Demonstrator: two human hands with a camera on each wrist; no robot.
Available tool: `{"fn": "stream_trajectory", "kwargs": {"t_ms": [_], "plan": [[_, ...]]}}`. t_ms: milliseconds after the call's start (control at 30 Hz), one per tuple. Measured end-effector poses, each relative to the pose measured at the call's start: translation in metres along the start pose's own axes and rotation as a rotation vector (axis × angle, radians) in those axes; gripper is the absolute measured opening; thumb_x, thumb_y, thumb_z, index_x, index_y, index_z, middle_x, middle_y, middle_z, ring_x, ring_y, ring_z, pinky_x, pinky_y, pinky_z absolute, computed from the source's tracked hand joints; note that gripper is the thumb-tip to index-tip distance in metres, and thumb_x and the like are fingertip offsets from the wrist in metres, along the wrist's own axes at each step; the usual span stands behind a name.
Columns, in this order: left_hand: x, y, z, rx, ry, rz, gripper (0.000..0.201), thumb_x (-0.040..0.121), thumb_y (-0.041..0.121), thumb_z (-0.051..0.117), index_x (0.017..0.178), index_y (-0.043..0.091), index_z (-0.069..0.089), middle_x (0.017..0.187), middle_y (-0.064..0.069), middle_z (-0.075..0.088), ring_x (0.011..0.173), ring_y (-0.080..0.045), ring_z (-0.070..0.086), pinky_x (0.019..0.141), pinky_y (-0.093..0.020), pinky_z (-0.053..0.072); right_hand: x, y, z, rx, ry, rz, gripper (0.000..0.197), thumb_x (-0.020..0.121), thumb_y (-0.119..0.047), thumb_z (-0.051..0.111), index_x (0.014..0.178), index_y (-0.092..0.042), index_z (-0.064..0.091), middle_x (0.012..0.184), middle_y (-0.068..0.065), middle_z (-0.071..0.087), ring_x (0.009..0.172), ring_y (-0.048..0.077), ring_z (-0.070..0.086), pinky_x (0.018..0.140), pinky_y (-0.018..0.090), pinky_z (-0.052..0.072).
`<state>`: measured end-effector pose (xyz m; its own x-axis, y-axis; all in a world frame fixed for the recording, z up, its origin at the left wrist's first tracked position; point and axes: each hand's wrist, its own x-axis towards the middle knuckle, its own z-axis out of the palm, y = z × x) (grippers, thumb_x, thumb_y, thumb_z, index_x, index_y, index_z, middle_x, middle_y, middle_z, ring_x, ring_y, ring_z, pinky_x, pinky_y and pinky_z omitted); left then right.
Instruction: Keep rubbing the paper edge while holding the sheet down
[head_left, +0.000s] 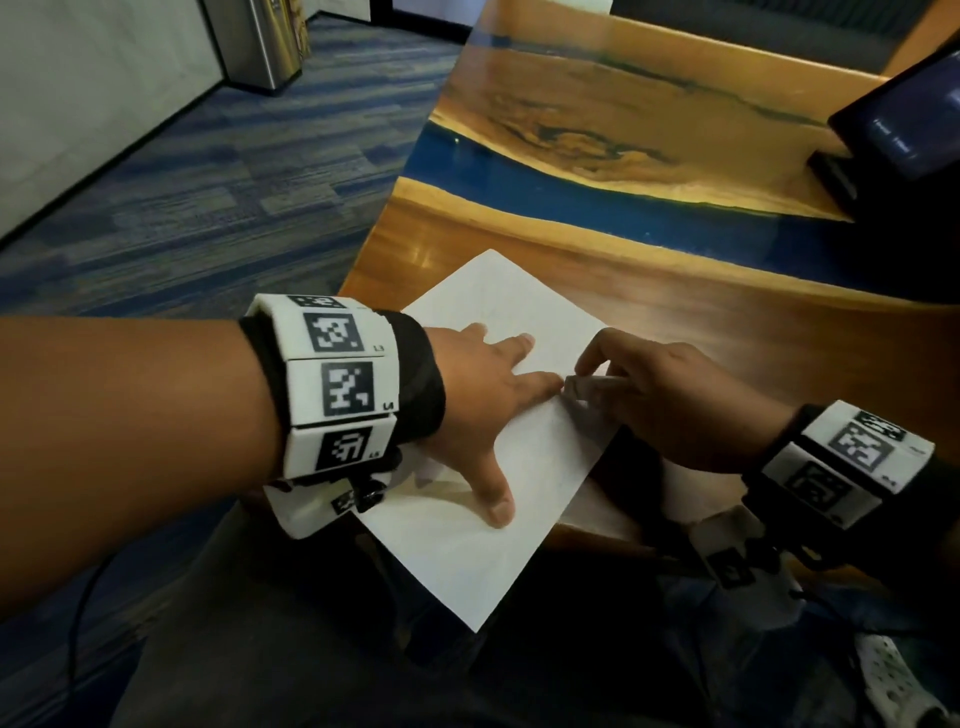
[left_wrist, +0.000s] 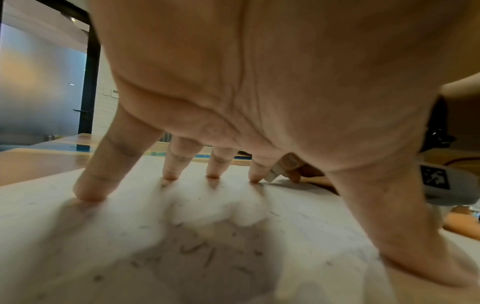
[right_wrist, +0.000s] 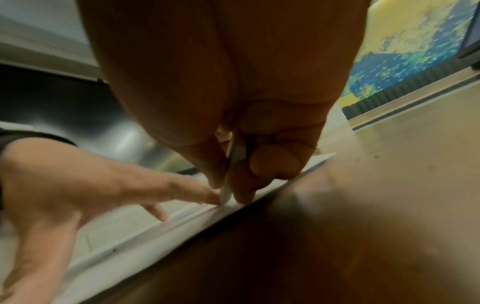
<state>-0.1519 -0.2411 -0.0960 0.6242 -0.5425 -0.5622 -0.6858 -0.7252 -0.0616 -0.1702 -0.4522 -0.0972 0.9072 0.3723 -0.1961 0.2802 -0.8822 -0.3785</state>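
A white sheet of paper (head_left: 540, 441) lies on the near corner of a wood table (head_left: 675, 291), its lower corner hanging past the edge. My left hand (head_left: 483, 379) presses on the sheet with spread, straight fingers; the left wrist view shows the fingertips (left_wrist: 170, 176) on the paper (left_wrist: 182, 226), which bears faint pencil marks. My right hand (head_left: 675, 400) pinches a small white eraser (head_left: 576, 387) at the sheet's right edge, just beside the left index fingertip. In the right wrist view the eraser (right_wrist: 235, 158) sits between thumb and fingers, its tip on the paper (right_wrist: 145, 232).
The table has a blue resin strip (head_left: 519, 171) along its middle. A dark screen device (head_left: 904, 119) stands at the far right. Blue striped carpet (head_left: 208, 182) and a metal bin (head_left: 265, 41) lie left of the table. My dark-trousered lap is under the paper's overhang.
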Motion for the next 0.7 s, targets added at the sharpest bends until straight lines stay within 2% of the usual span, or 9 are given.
{"fn": "stream_trajectory", "kwargs": {"t_ms": [133, 200, 267, 333, 367, 433, 500, 633, 700], "plan": [[-0.002, -0.005, 0.002, -0.001, -0.007, 0.013, 0.134, 0.059, 0.09, 0.067, 0.158, 0.044, -0.013, 0.17, -0.001, -0.015, 0.154, -0.041, 0.005, 0.115, -0.059, 0.035, -0.016, -0.023, 0.013, 0.039, -0.109, -0.06, 0.009, 0.098, -0.034, 0.05, 0.104, -0.028, 0.048, 0.093, 0.0, 0.065, 0.075, 0.014, 0.058, 0.065, 0.033, 0.05], [-0.002, -0.007, 0.003, -0.003, -0.011, 0.013, 0.134, 0.06, 0.09, 0.066, 0.157, 0.045, -0.015, 0.17, 0.0, -0.017, 0.155, -0.041, 0.002, 0.115, -0.06, 0.034, -0.015, -0.028, 0.013, 0.01, -0.144, -0.085, 0.009, 0.097, -0.033, 0.05, 0.103, -0.026, 0.049, 0.093, 0.001, 0.065, 0.076, 0.016, 0.058, 0.065, 0.032, 0.049], [-0.001, -0.008, 0.004, -0.01, -0.02, 0.001, 0.135, 0.059, 0.092, 0.064, 0.156, 0.046, -0.017, 0.169, 0.001, -0.02, 0.155, -0.04, 0.0, 0.116, -0.06, 0.033, -0.002, -0.018, 0.004, -0.051, -0.076, 0.009, 0.014, 0.096, -0.039, 0.052, 0.102, -0.026, 0.053, 0.094, 0.0, 0.065, 0.075, 0.012, 0.057, 0.059, 0.025, 0.045], [0.001, -0.009, 0.003, -0.006, -0.023, -0.008, 0.135, 0.059, 0.093, 0.063, 0.156, 0.047, -0.019, 0.169, 0.001, -0.021, 0.155, -0.04, -0.001, 0.115, -0.061, 0.034, 0.003, -0.01, -0.004, -0.02, -0.01, 0.108, 0.014, 0.095, -0.04, 0.054, 0.1, -0.026, 0.054, 0.095, -0.002, 0.064, 0.078, 0.011, 0.057, 0.059, 0.023, 0.043], [0.002, -0.01, 0.003, -0.006, -0.024, -0.008, 0.135, 0.059, 0.093, 0.062, 0.156, 0.047, -0.019, 0.169, 0.001, -0.021, 0.155, -0.041, -0.001, 0.115, -0.061, 0.034, 0.001, -0.012, -0.003, 0.009, -0.025, 0.089, 0.011, 0.095, -0.036, 0.053, 0.099, -0.026, 0.053, 0.096, -0.002, 0.064, 0.08, 0.013, 0.058, 0.06, 0.024, 0.043], [0.002, -0.01, 0.002, -0.017, -0.032, -0.001, 0.134, 0.06, 0.092, 0.063, 0.156, 0.046, -0.018, 0.169, 0.0, -0.022, 0.155, -0.042, -0.003, 0.116, -0.061, 0.033, -0.012, -0.029, 0.009, 0.056, -0.163, -0.072, 0.005, 0.096, -0.028, 0.053, 0.097, -0.027, 0.049, 0.096, -0.002, 0.064, 0.082, 0.015, 0.059, 0.067, 0.026, 0.045], [0.002, -0.01, 0.001, -0.018, -0.037, 0.001, 0.134, 0.06, 0.091, 0.064, 0.156, 0.046, -0.018, 0.169, -0.001, -0.022, 0.155, -0.043, -0.005, 0.116, -0.061, 0.032, -0.021, -0.04, 0.017, 0.081, -0.285, -0.176, 0.008, 0.095, -0.025, 0.053, 0.096, -0.03, 0.046, 0.095, -0.003, 0.064, 0.08, 0.013, 0.058, 0.071, 0.028, 0.047], [0.002, -0.008, 0.002, -0.001, -0.037, -0.009, 0.136, 0.059, 0.092, 0.064, 0.156, 0.045, -0.02, 0.168, -0.001, -0.024, 0.155, -0.042, -0.004, 0.114, -0.06, 0.035, 0.006, -0.015, -0.009, -0.05, -0.14, 0.034, 0.006, 0.094, -0.031, 0.053, 0.098, -0.028, 0.051, 0.096, -0.003, 0.063, 0.076, 0.008, 0.055, 0.061, 0.023, 0.043], [0.001, -0.008, 0.002, -0.001, -0.043, -0.01, 0.135, 0.06, 0.091, 0.064, 0.156, 0.045, -0.02, 0.168, -0.002, -0.024, 0.155, -0.044, -0.005, 0.114, -0.06, 0.035, 0.0, -0.02, -0.006, -0.049, -0.155, -0.007, 0.005, 0.095, -0.028, 0.053, 0.1, -0.026, 0.051, 0.094, -0.003, 0.063, 0.075, 0.008, 0.056, 0.061, 0.026, 0.043]]}}
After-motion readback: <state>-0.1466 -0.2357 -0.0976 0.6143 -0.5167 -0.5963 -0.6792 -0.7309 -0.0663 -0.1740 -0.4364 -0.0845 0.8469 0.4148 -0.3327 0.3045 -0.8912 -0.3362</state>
